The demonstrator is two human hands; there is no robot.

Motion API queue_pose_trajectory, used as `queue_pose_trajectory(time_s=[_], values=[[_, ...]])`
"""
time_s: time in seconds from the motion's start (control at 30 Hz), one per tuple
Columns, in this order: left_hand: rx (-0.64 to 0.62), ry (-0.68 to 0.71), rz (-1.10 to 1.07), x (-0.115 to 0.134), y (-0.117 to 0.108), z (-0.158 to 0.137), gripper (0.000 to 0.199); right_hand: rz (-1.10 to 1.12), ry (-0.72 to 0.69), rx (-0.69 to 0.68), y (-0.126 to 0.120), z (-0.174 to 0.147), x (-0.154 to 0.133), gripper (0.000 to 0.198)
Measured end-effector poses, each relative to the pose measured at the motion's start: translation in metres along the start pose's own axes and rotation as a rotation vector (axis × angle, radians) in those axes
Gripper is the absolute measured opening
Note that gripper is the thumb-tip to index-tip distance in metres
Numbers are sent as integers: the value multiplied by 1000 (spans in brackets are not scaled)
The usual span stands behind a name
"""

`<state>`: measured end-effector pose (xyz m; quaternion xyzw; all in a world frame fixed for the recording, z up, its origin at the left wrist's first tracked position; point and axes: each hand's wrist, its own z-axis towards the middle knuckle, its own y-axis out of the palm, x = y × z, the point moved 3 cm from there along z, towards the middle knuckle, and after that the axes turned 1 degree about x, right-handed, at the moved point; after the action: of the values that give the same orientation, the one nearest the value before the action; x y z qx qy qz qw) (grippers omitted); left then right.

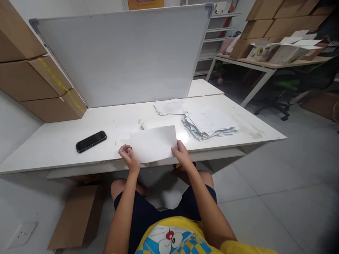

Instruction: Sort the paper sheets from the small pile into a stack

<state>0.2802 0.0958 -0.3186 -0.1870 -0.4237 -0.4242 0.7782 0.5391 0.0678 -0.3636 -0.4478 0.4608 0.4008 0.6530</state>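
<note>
A white sheet of paper (154,144) is held up at the desk's front edge between my two hands. My left hand (129,157) is closed on its left edge, with the thumb at the lower corner. On the opposite edge, my right hand (181,153) pinches the paper with its thumb on top. Just behind the sheet lies a small whitish block (143,126), perhaps an eraser. To the right sits a thick, uneven stack of papers (212,121). A smaller pile of papers (170,106) lies farther back.
A black phone (91,141) lies on the white desk (63,155) at the left. A whiteboard (127,60) stands along the back, beside stacked cardboard boxes (39,81). Another box (75,211) stands on the floor. A second table (247,63) with boxes is at the far right.
</note>
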Motion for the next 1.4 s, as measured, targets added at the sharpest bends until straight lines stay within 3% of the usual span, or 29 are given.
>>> queue_pose_trajectory(time_s=[0.13, 0.2, 0.37, 0.43, 0.5, 0.7, 0.93, 1.13, 1.3, 1.4], values=[[-3, -83, 23, -7, 7, 21, 29, -221, 151, 99, -24, -12, -4, 59], [-85, -99, 95, -14, 22, 32, 28, -242, 175, 122, -31, -8, -12, 61], [-573, 85, 315, -22, 74, 43, 32, -246, 193, 98, -34, 8, -27, 53], [-756, 200, 414, -22, 87, 42, 37, -212, 186, 84, -34, 12, -30, 51], [-854, 274, 517, -22, 92, 41, 41, -160, 199, 69, -34, 15, -32, 50], [-897, 394, 650, -16, 93, 37, 48, -130, 277, 59, -32, 36, -31, 51], [-832, 272, 640, -18, 100, 40, 45, -133, 291, 147, -40, 49, -19, 49], [-918, 350, 735, -25, 111, 35, 46, -77, 321, 126, -44, 52, -7, 52], [-916, 387, 732, -17, 104, 31, 48, -152, 194, 157, -40, 43, -7, 60], [-893, 416, 717, -13, 99, 32, 50, -262, 60, 234, -70, 45, -2, 61]])
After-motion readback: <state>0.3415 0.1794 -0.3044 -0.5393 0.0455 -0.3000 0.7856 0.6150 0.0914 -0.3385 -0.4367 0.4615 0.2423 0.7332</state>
